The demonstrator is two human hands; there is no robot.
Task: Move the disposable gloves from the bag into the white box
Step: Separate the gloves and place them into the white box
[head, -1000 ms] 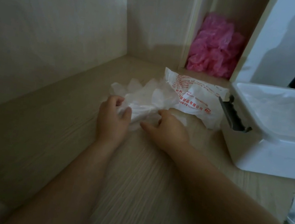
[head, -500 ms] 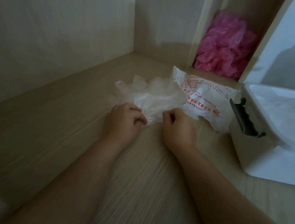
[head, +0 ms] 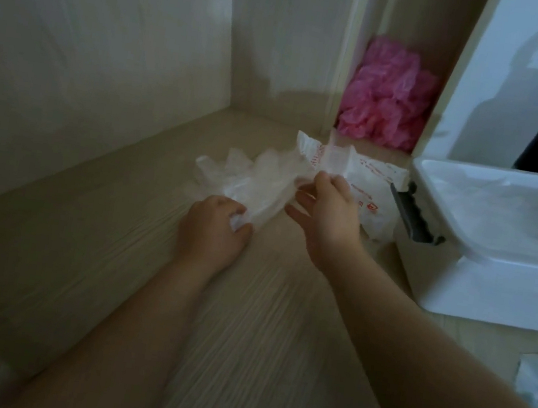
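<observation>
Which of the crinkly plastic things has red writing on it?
The white bag beside the white box: red print covers it. The clear gloves are plain and see-through, and the pink bundle at the back shows no writing.

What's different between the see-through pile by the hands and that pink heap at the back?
Colour: the disposable gloves are clear-whitish; the pink heap is bright pink. Place: the gloves lie out on the wooden shelf, spilling from the bag; the pink heap sits in a narrow compartment behind. Handling: the left hand grips the gloves; nothing touches the pink heap. Both look like thin, crumpled plastic.
</observation>
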